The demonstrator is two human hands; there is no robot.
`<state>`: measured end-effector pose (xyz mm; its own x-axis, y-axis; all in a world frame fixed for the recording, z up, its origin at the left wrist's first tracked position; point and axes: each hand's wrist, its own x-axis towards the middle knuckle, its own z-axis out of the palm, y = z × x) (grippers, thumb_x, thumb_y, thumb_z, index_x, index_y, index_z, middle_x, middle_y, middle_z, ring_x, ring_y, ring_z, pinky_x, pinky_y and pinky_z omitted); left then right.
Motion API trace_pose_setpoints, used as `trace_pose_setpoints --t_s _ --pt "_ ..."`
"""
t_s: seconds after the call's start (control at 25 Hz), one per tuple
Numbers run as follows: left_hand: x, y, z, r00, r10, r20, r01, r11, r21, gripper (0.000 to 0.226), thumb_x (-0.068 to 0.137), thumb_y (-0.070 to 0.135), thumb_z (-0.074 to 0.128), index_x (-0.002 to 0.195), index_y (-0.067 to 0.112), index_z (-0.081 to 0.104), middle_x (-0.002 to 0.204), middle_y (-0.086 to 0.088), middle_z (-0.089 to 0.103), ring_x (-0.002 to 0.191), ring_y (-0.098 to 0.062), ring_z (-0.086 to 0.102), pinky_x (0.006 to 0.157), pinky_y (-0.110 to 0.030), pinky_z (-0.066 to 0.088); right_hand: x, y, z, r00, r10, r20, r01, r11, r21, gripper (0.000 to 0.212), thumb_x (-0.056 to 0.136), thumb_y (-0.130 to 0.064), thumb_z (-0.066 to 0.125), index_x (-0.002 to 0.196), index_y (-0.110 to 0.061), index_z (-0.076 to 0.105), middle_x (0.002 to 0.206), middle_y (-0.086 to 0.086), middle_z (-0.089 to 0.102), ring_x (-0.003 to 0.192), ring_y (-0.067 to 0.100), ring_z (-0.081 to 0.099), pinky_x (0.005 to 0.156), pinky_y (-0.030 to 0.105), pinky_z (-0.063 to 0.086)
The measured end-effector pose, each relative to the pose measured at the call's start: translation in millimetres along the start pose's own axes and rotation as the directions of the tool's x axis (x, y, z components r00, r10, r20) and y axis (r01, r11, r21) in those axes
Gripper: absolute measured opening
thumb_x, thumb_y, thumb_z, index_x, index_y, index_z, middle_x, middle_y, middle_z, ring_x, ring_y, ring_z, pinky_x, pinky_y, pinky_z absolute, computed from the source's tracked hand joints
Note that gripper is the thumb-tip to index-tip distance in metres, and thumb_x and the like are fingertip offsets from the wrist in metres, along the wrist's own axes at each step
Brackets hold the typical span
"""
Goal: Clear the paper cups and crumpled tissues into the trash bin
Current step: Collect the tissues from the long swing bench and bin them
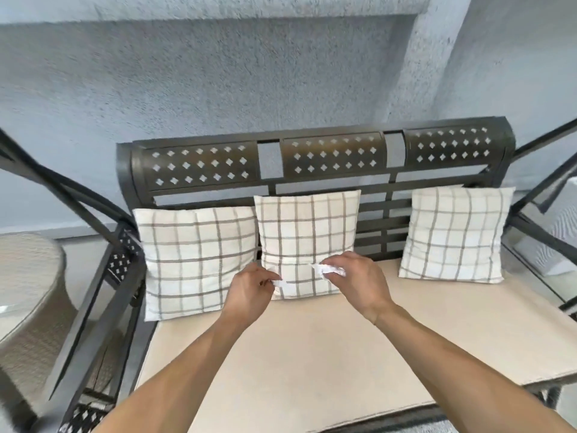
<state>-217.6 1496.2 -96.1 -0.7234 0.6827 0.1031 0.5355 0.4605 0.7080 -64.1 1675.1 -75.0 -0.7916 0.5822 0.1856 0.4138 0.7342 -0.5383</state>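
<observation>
Both of my hands are held out over the bench, in front of the middle pillow [307, 232]. My left hand [249, 290] pinches a small white crumpled tissue [282, 284] between fingertips and thumb. My right hand [359, 281] grips another white crumpled tissue [331, 270], which sticks out to the left of its fingers. The two hands are a short way apart. No paper cup and no trash bin is in view.
A dark metal bench [312, 157] with a beige seat cushion [312, 354] carries three checked pillows, left [196, 257] and right [456, 232] of the middle one. A round wicker table [25, 276] stands at the left. A grey rough wall is behind.
</observation>
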Motion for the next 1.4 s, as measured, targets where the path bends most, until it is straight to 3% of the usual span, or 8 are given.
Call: trace_pose_setpoints --t_s 0.16,0.28,0.4,0.56,0.72,0.84,1.0,1.4 --pt "-36.2 5.7 -42.3 0.997 -0.019 -0.073 0.017 1.0 -0.026 0.019 0.085 0.015 0.065 0.099 0.021 0.076 0.101 0.007 0.058 0.076 -0.007 0.057 0.07 -0.001 0.035 -4.4 -50.1 -12.5 0.993 -0.117 0.027 0.118 0.992 -0.04 0.02 0.089 -0.036 0.062 0.109 -0.039 0.068 0.103 -0.013 0.065 0.093 0.012 0.061 0.076 0.031 0.049" --pt "-71.1 8.2 -65.0 0.985 -0.048 -0.163 0.043 0.998 -0.036 0.019 0.082 0.031 0.075 0.1 0.027 0.076 0.103 0.015 0.055 0.074 -0.005 0.06 0.073 -0.01 0.042 -16.7 -76.7 -17.1 0.975 -0.218 0.042 0.219 0.975 -0.024 0.022 0.088 -0.035 0.065 0.11 -0.037 0.069 0.106 -0.013 0.067 0.095 0.013 0.063 0.078 0.032 0.05" --pt "-107.6 13.6 -78.9 0.964 -0.05 -0.261 0.052 0.999 0.003 0.014 0.084 0.018 0.073 0.094 0.026 0.077 0.1 0.011 0.06 0.078 -0.009 0.062 0.08 -0.02 0.047 -37.2 -93.2 -20.8 0.955 -0.291 0.052 0.291 0.957 0.0 0.022 0.086 -0.034 0.067 0.107 -0.038 0.07 0.105 -0.013 0.067 0.093 0.014 0.064 0.077 0.033 0.05" --pt "-165.3 21.0 -86.4 0.919 -0.108 -0.378 0.11 0.994 -0.018 0.022 0.082 0.012 0.074 0.099 0.025 0.074 0.094 0.01 0.066 0.077 -0.002 0.059 0.074 -0.01 0.041 -71.2 -106.4 -22.5 0.913 -0.403 0.063 0.401 0.915 0.05 0.02 0.084 -0.032 0.069 0.104 -0.036 0.071 0.101 -0.012 0.068 0.091 0.017 0.064 0.075 0.033 0.049" --pt "-241.6 21.6 -105.2 0.858 -0.206 -0.471 0.238 0.971 0.009 0.025 0.078 0.016 0.076 0.101 0.026 0.07 0.072 0.019 0.057 0.07 0.01 0.056 0.065 -0.005 0.039 -112.7 -132.6 -10.1 0.852 -0.514 0.101 0.502 0.856 0.125 0.02 0.084 -0.029 0.07 0.103 -0.033 0.072 0.103 -0.012 0.069 0.094 0.017 0.064 0.077 0.031 0.049" --pt "-304.6 19.1 -125.1 0.781 -0.293 -0.551 0.346 0.938 -0.009 0.026 0.075 0.017 0.077 0.098 0.027 0.071 0.069 0.023 0.056 0.068 0.011 0.056 0.065 -0.003 0.039 -145.6 -171.8 4.5 0.764 -0.631 0.135 0.61 0.775 0.167 0.019 0.083 -0.027 0.071 0.101 -0.03 0.073 0.1 -0.007 0.07 0.092 0.021 0.064 0.076 0.035 0.05" --pt "-395.6 6.8 -161.8 0.682 -0.347 -0.644 0.452 0.892 -0.003 0.027 0.075 0.015 0.077 0.1 0.024 0.071 0.082 0.014 0.065 0.077 -0.005 0.061 0.077 -0.02 0.049 -197.2 -250.6 24.5 0.636 -0.755 0.156 0.715 0.654 0.247 0.016 0.082 -0.027 0.071 0.096 -0.034 0.073 0.091 -0.007 0.069 0.084 0.02 0.064 0.071 0.033 0.049" --pt "-662.9 -65.3 -280.2 0.343 -0.427 -0.836 0.597 0.787 -0.157 0.022 0.075 0.009 0.078 0.091 0.022 0.07 0.08 0.014 0.063 0.072 0.001 0.058 0.07 -0.015 0.046 -394.4 -476.5 125.7 0.281 -0.946 0.165 0.842 0.325 0.431 0.018 0.085 -0.037 0.066 0.103 -0.036 0.068 0.095 -0.011 0.064 0.085 0.018 0.064 0.07 0.032 0.048"
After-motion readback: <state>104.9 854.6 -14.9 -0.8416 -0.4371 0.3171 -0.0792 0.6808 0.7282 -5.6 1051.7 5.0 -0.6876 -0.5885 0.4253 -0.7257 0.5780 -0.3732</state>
